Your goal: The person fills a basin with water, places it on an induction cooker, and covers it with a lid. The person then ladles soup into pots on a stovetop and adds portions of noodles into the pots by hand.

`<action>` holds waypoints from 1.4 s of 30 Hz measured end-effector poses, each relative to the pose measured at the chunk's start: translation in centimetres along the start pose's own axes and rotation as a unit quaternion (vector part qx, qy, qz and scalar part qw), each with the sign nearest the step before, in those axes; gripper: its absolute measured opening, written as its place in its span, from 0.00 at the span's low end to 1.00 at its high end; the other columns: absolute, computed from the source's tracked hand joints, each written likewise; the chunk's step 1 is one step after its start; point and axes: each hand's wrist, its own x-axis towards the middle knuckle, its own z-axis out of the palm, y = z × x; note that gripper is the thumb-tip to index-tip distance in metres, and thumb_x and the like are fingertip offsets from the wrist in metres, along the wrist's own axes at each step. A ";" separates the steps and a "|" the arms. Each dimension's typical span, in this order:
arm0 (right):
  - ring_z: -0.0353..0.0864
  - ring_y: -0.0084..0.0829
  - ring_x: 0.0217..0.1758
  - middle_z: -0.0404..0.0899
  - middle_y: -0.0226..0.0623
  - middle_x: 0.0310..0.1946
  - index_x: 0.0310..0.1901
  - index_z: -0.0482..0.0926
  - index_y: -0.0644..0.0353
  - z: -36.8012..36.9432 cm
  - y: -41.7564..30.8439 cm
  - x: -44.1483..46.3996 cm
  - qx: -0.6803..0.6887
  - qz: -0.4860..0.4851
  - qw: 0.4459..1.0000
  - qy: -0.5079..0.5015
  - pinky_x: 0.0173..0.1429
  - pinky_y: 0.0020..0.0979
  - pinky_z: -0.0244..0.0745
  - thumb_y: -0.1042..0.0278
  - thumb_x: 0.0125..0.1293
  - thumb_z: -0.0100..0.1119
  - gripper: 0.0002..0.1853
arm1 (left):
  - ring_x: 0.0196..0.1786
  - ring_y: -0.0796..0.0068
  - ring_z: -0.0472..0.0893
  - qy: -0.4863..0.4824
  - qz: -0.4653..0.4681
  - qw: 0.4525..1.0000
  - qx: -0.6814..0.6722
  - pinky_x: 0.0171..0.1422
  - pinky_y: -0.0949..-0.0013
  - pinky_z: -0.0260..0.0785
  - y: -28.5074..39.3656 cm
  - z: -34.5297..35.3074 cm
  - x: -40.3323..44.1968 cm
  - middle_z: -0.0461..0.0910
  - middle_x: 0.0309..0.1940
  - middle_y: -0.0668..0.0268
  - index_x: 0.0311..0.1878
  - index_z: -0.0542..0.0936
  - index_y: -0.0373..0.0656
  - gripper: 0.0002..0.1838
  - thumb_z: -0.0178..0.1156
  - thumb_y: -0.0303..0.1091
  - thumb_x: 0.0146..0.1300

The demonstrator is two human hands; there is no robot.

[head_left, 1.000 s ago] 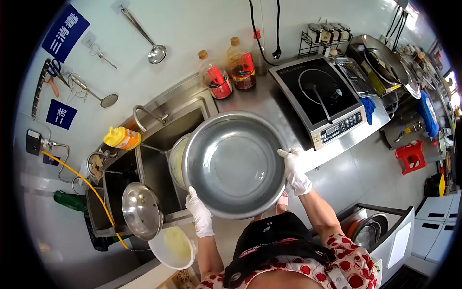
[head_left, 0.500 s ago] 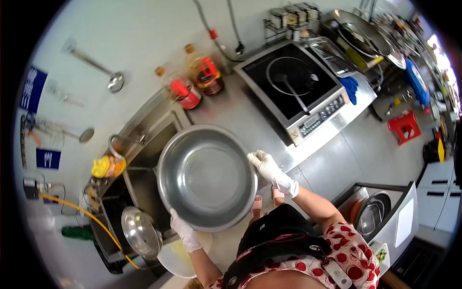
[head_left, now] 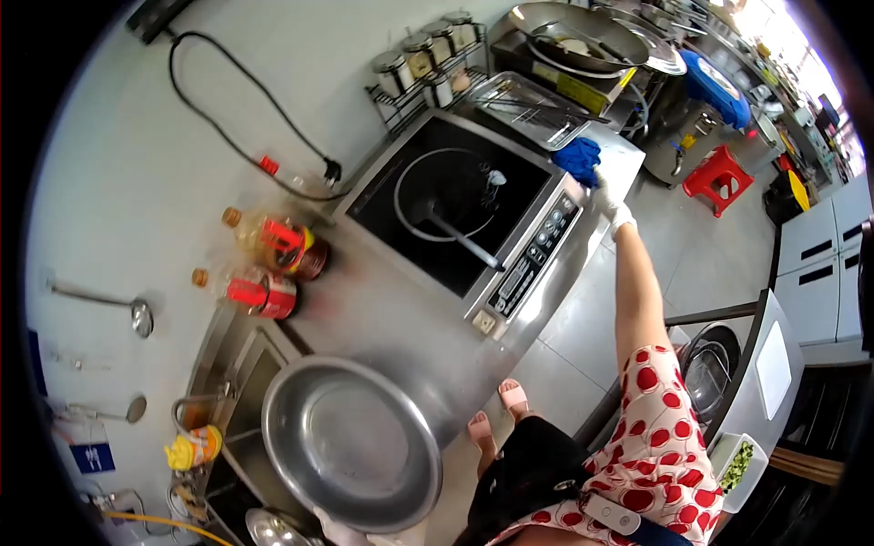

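A large grey metal basin (head_left: 350, 446) sits tilted at the lower left, between the sink and the counter. At its near rim is my left hand (head_left: 335, 530), in a white glove and gripping the edge, partly cut off by the frame. My right hand (head_left: 612, 202), also gloved, is stretched far out past the front corner of the induction cooker (head_left: 455, 209). Its fingers close on the edge of a crumpled blue cloth (head_left: 577, 162), though the fingertips are small and partly hidden. A ladle (head_left: 464, 238) lies across the black cooktop.
Two red-labelled bottles (head_left: 259, 293) stand against the wall. Behind the cooker are a spice rack (head_left: 428, 77), a metal tray (head_left: 523, 105) and a wok (head_left: 583, 36). A red stool (head_left: 719, 180) is on the floor. An open drawer (head_left: 763, 364) juts out at right.
My right hand has let go of the basin and reached across to the blue cloth. The view has swung right. My left hand remains at the basin's rim.
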 end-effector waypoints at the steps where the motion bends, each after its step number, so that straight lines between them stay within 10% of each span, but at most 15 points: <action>1: 0.69 0.42 0.62 0.71 0.48 0.58 0.62 0.69 0.52 0.1 -0.9 -0.7 0.068 0.028 0.997 0.021 0.64 0.32 0.62 0.77 0.58 0.54 0.27 | 0.56 0.64 0.73 -0.066 0.033 0.997 -0.006 0.60 0.67 0.65 0.1 1.1 -0.1 0.72 0.57 0.57 0.61 0.66 0.30 0.32 0.46 0.52 0.69; 3: 0.66 0.42 0.64 0.71 0.50 0.58 0.61 0.71 0.52 0.3 -3.1 -2.0 0.207 0.073 0.973 0.074 0.66 0.33 0.59 0.64 0.61 0.55 0.24 | 0.56 0.64 0.73 -0.062 0.042 0.997 0.027 0.60 0.67 0.65 0.2 3.0 0.4 0.72 0.57 0.57 0.61 0.67 0.30 0.31 0.46 0.51 0.69; 4: 0.71 0.43 0.59 0.74 0.51 0.53 0.53 0.77 0.53 -0.9 -3.7 -3.3 -0.029 0.055 0.997 0.054 0.63 0.34 0.63 0.55 0.63 0.49 0.20 | 0.56 0.64 0.73 -0.050 0.044 0.997 0.045 0.60 0.68 0.65 0.3 3.6 0.4 0.72 0.57 0.57 0.61 0.67 0.30 0.31 0.46 0.51 0.69; 5: 0.75 0.44 0.53 0.79 0.48 0.45 0.44 0.81 0.54 -0.7 -1.2 -3.5 -0.283 -0.123 0.945 0.110 0.58 0.38 0.68 0.59 0.56 0.55 0.16 | 0.55 0.64 0.73 -0.042 0.044 0.996 0.061 0.60 0.68 0.65 0.4 3.9 0.5 0.72 0.57 0.57 0.61 0.67 0.30 0.31 0.46 0.51 0.69; 10: 0.77 0.43 0.40 0.79 0.40 0.35 0.33 0.82 0.58 -4.8 -4.3 -13.6 -0.344 -0.139 0.925 -0.082 0.48 0.41 0.72 0.69 0.46 0.56 0.11 | 0.55 0.65 0.73 0.001 0.067 0.987 0.144 0.61 0.68 0.64 -0.3 2.4 2.0 0.73 0.56 0.56 0.61 0.67 0.30 0.30 0.46 0.50 0.69; 11: 0.74 0.42 0.33 0.78 0.40 0.30 0.29 0.80 0.59 -5.1 -3.5 -16.0 -0.290 -0.273 0.912 -0.097 0.43 0.37 0.71 0.70 0.44 0.56 0.08 | 0.55 0.65 0.72 0.008 0.078 0.980 0.183 0.61 0.69 0.64 -0.8 0.9 2.5 0.73 0.56 0.56 0.61 0.68 0.30 0.30 0.46 0.50 0.69; 13: 0.71 0.22 0.29 0.75 0.25 0.27 0.27 0.75 0.60 -5.6 -7.5 -22.9 0.115 0.097 0.953 -0.263 0.38 0.24 0.66 0.77 0.52 0.52 0.03 | 0.55 0.65 0.72 0.025 0.089 0.972 0.214 0.61 0.69 0.63 -1.6 -1.6 2.8 0.73 0.56 0.56 0.61 0.68 0.30 0.30 0.46 0.50 0.69; 18: 0.74 0.16 0.29 0.80 0.29 0.34 0.44 0.75 0.62 -2.0 -15.0 -34.3 0.385 0.198 0.825 -0.363 0.28 0.17 0.67 0.72 0.61 0.54 0.10 | 0.51 0.68 0.74 0.030 0.022 0.999 -0.004 0.58 0.68 0.66 -0.2 -0.3 1.0 0.76 0.51 0.60 0.56 0.71 0.29 0.28 0.45 0.49 0.70; 20: 0.75 0.23 0.46 0.77 0.34 0.44 0.47 0.75 0.65 1.7 -17.0 -36.2 0.467 0.228 0.759 -0.393 0.51 0.24 0.70 0.69 0.64 0.55 0.12 | 0.50 0.68 0.75 0.015 0.019 0.998 -0.057 0.58 0.68 0.66 -0.6 -0.7 1.5 0.76 0.50 0.60 0.55 0.72 0.29 0.27 0.43 0.48 0.71; 25: 0.76 0.45 0.49 0.75 0.47 0.46 0.55 0.72 0.61 14.7 -17.3 -37.4 -0.075 -0.355 0.857 -0.366 0.53 0.39 0.70 0.57 0.62 0.55 0.22 | 0.49 0.70 0.75 0.028 0.026 0.998 -0.041 0.55 0.69 0.69 0.4 0.7 -0.1 0.76 0.48 0.60 0.55 0.72 0.30 0.25 0.43 0.46 0.72; 27: 0.79 0.41 0.36 0.78 0.43 0.34 0.51 0.73 0.57 18.7 -19.4 -36.3 -0.190 -0.384 0.852 -0.299 0.42 0.40 0.72 0.53 0.61 0.54 0.21 | 0.48 0.70 0.76 0.031 0.031 0.999 -0.033 0.54 0.68 0.70 0.7 0.8 0.2 0.76 0.48 0.60 0.55 0.72 0.30 0.24 0.43 0.45 0.72; 31: 0.76 0.45 0.50 0.76 0.47 0.46 0.51 0.71 0.61 28.5 -23.6 -31.0 -0.114 -0.394 0.891 -0.194 0.52 0.41 0.71 0.58 0.59 0.56 0.21 | 0.49 0.69 0.76 0.023 0.052 0.998 -0.015 0.54 0.67 0.70 1.4 1.6 -1.0 0.76 0.50 0.58 0.57 0.71 0.29 0.25 0.43 0.45 0.72; 33: 0.72 0.44 0.55 0.71 0.47 0.54 0.55 0.70 0.60 30.0 -25.9 -30.2 -0.123 -0.388 0.838 -0.363 0.58 0.39 0.67 0.61 0.55 0.60 0.26 | 0.49 0.68 0.75 0.011 0.068 0.998 -0.011 0.54 0.68 0.69 0.6 1.1 -0.4 0.75 0.50 0.57 0.58 0.70 0.29 0.26 0.43 0.46 0.72; 36: 0.79 0.46 0.42 0.78 0.49 0.32 0.39 0.80 0.58 26.8 -27.7 -30.9 0.034 -0.345 0.838 -0.421 0.49 0.41 0.73 0.65 0.53 0.59 0.13 | 0.48 0.68 0.75 0.036 0.074 0.996 0.031 0.54 0.69 0.69 1.0 1.5 -0.9 0.76 0.50 0.57 0.57 0.70 0.28 0.26 0.42 0.45 0.72; 42: 0.77 0.39 0.39 0.78 0.45 0.34 0.46 0.78 0.65 10.7 -28.7 -23.9 -0.210 -0.330 0.909 0.142 0.41 0.34 0.73 0.73 0.48 0.61 0.20 | 0.48 0.67 0.76 0.038 0.053 0.998 -0.001 0.53 0.68 0.71 0.1 0.3 0.1 0.76 0.50 0.56 0.58 0.69 0.26 0.28 0.43 0.47 0.72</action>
